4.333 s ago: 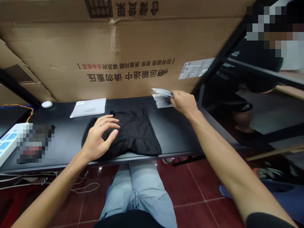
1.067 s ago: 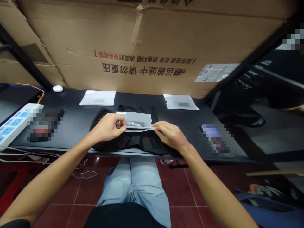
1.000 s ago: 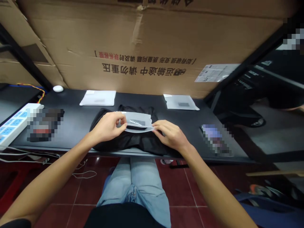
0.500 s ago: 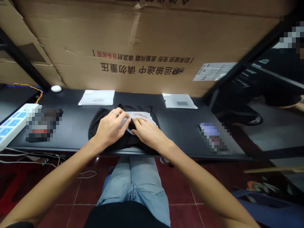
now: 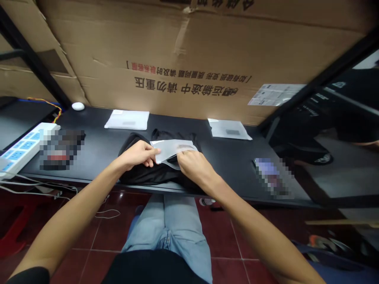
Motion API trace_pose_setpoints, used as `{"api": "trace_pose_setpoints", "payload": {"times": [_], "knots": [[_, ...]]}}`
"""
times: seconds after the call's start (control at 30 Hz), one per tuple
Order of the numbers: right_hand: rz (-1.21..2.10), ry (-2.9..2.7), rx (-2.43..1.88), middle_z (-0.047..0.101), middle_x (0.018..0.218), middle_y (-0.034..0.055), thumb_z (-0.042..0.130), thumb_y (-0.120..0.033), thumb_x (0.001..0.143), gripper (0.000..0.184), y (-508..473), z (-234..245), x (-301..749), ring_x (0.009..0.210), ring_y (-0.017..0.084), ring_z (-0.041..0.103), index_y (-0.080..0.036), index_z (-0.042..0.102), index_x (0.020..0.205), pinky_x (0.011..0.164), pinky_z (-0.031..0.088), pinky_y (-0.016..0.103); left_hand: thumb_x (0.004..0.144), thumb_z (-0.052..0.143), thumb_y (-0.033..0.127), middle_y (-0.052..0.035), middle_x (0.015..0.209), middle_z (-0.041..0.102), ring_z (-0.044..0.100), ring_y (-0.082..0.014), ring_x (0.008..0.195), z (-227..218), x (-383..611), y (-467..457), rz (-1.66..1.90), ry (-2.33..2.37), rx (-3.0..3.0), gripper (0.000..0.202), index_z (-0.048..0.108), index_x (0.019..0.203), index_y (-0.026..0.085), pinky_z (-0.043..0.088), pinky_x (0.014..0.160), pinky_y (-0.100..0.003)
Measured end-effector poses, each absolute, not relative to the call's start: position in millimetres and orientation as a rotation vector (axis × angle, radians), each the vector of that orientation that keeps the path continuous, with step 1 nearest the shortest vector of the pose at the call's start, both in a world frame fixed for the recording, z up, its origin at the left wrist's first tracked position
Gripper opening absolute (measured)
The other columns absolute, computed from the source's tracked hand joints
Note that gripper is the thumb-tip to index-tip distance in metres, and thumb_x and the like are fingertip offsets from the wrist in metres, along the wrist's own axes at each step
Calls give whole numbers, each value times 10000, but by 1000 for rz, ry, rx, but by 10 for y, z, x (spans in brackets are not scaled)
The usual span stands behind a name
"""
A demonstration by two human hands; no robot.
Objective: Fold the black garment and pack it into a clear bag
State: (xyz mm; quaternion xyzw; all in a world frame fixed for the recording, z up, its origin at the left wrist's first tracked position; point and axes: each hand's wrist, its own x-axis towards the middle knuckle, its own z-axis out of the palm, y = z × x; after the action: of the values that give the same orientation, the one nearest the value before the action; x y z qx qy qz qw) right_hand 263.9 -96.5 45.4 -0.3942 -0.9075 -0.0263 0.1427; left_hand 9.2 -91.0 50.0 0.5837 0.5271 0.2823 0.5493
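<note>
A frosted white plastic bag lies over a bunched black cloth at the table's front edge. The bag's near side gapes, with something black showing in the gap. My left hand pinches the bag's left edge between thumb and fingers. At the right end of the gap, my right hand is closed like a fist, its fingertips out of sight in or behind the opening. What those fingers hold, if anything, is hidden.
Two similar flat white bags lie farther back against a large cardboard box. To the left are a white power strip, a pixelated dark item and a white rounded object. A pixelated phone-like item lies right.
My hands have moved apart: the left now holds the bag's left edge, and the right has curled into a fist at the opening. The bag's upper layer is lifted. The view has shifted slightly.
</note>
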Motion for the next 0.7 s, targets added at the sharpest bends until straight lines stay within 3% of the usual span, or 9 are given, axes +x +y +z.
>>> {"api": "trace_pose_setpoints", "payload": {"times": [0.13, 0.23, 0.33, 0.43, 0.57, 0.7], "knots": [[-28, -2564, -1244, 859, 1117, 137, 648, -91, 932, 359, -1008, 699, 2699, 961, 326, 834, -162, 758, 1266, 851, 661, 394, 815, 896, 587, -103, 847, 819, 746, -155, 662, 549, 75, -864, 783, 1192, 1238, 444, 783, 835, 158, 575, 603, -245], [101, -2432, -997, 843, 1279, 71, 621, -70, 913, 554, -1093, 877, 2782, 1082, 300, 838, -220, 725, 1436, 937, 691, 397, 794, 924, 604, -95, 905, 818, 800, -192, 780, 629, -10, -818, 852, 1170, 1201, 475, 786, 906, 163, 628, 688, -273], [142, -2246, -743, 795, 1403, -2, 616, -35, 900, 657, -1199, 997, 2905, 1166, 260, 826, -310, 721, 1487, 1029, 692, 383, 797, 935, 589, -51, 861, 770, 793, -182, 810, 713, -134, -778, 913, 1165, 1211, 463, 752, 870, 170, 643, 726, -269], [231, -2115, -535, 804, 1378, -38, 656, -2, 891, 699, -1252, 1056, 3034, 1139, 245, 836, -371, 729, 1480, 1020, 711, 385, 813, 939, 515, -15, 836, 727, 738, -140, 770, 780, -274, -722, 1052, 1141, 1199, 398, 734, 862, 177, 656, 745, -271], [381, -2053, -448, 820, 1331, -28, 696, -29, 932, 653, -1142, 1005, 3179, 1177, 278, 820, -419, 742, 1454, 1013, 725, 468, 850, 910, 342, -32, 912, 747, 716, -139, 786, 848, -513, -537, 1308, 1057, 1117, 270, 719, 949, 180, 663, 735, -272], [317, -2049, -495, 824, 1313, -14, 615, 3, 917, 623, -892, 774, 3342, 1282, 292, 764, -401, 801, 1353, 1108, 652, 549, 952, 750, 205, -52, 1013, 746, 747, -185, 944, 872, -844, -250, 1471, 1165, 991, 102, 649, 947, 186, 703, 874, -382]]}}
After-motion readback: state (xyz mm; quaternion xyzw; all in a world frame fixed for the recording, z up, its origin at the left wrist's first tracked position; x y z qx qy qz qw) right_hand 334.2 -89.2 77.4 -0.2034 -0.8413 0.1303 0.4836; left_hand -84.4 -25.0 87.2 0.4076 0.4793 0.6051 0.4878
